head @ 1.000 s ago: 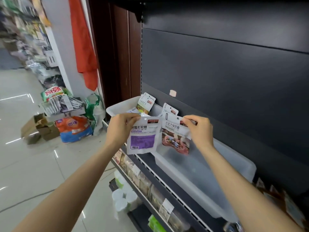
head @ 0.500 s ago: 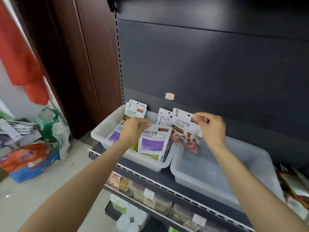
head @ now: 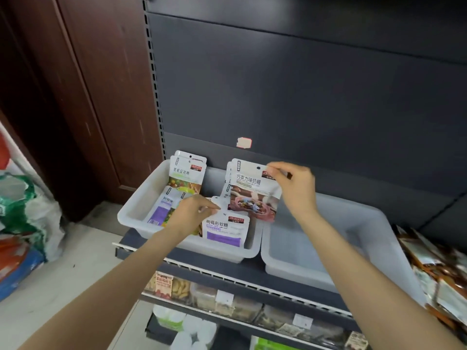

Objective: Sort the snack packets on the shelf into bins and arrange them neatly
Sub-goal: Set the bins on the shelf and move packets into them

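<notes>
Two white plastic bins stand side by side on the dark shelf. The left bin holds several snack packets; a green and brown packet stands upright at its back. My left hand pinches the top corner of a purple-labelled packet at the front of that bin. My right hand pinches the top right corner of a pink chocolate-candy packet, held upright over the gap between the bins, with another packet behind it. The right bin shows only its bare inside.
Brown and orange packets lie piled on the shelf right of the right bin. A lower shelf carries more snacks and price tags. Bags sit on the floor at the left beside a brown wooden panel.
The view has swung right and closer to the shelf. My left hand has lowered the purple packet into the front of the left bin. My right hand still holds the pink packet up.
</notes>
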